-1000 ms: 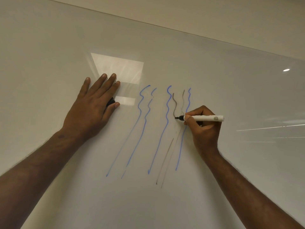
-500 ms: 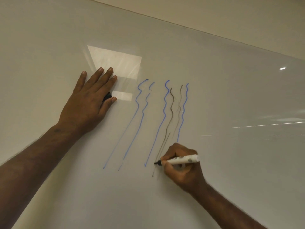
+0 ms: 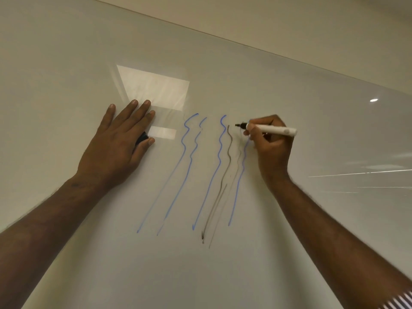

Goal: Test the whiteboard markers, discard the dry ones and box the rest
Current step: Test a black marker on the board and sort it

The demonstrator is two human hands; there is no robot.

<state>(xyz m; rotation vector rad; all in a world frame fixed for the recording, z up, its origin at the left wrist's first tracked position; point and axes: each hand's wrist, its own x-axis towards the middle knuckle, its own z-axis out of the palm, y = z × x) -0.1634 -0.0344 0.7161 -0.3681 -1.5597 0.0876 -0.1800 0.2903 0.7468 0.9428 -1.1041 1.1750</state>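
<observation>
A beige wall (image 3: 289, 23) is seen above the board's upper edge. A bright rectangular light reflection (image 3: 156, 85) is noted at upper left, with a smaller bright strip (image 3: 163, 133) below it. A small oval glare spot (image 3: 373, 100) is recorded at right.

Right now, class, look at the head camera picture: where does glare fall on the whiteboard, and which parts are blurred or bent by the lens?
Head view: a bright rectangular reflection sits on the whiteboard above the left hand; a small light spot glints at upper right; thin streaks cross the right side. The right hand with the marker and its forearm edges look slightly soft; the board's top edge runs slanted.
</observation>
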